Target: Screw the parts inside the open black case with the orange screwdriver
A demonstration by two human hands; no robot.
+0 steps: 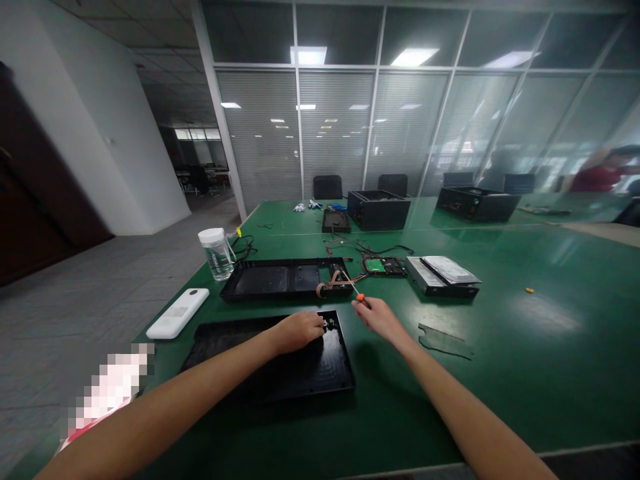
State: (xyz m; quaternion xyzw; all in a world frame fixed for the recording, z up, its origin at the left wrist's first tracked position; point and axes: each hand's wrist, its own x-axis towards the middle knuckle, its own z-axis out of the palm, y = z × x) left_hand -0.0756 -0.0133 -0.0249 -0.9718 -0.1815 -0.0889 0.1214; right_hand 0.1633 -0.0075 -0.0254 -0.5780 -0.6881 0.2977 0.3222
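Observation:
My left hand (299,331) rests closed on the far right corner of a flat black plastic cover (273,363), fingers pinched on a small part I cannot make out. My right hand (380,317) grips a screwdriver with an orange handle (358,295), its shaft pointing up-left toward a bundle of coloured wires (334,283). Those wires lie at the right end of a black tray-like case half (285,278) just beyond the cover.
A green circuit board (383,266), a drive-like unit with a silver bag (443,275), a clear lidded cup (217,252), a white remote (177,313) and a clear plastic sheet (445,340) lie on the green table (550,320). Black boxes (379,209) and chairs stand farther back. A person is behind the glass at right.

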